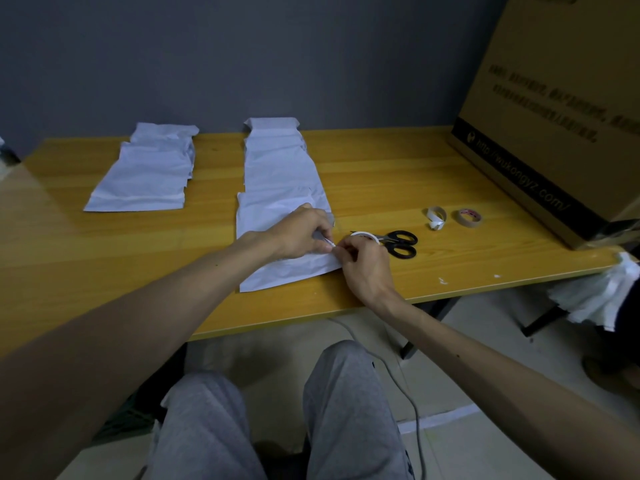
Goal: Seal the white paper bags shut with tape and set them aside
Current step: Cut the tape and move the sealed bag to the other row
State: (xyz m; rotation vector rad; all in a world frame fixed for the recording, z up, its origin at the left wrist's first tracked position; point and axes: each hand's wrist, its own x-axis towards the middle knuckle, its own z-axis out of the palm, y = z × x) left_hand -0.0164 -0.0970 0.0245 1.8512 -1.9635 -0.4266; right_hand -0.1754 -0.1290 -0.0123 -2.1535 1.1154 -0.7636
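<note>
White bag's (277, 271) right edge: left hand (304, 233) pinches tape (329, 242), right hand (363, 268) grips roll (362, 234).

Grey-blue wall (242, 57) at twelve o'clock behind yellow wood-grain worktop (381, 174). Large cardboard box (554, 98) at two o'clock. Pale tiled floor (467, 393) beneath. Lighting dim.

black-handled metal scissors (401, 243) lie on the yellow wooden table (381, 168), a large brown cardboard box (554, 98) standing on its right end.
</note>
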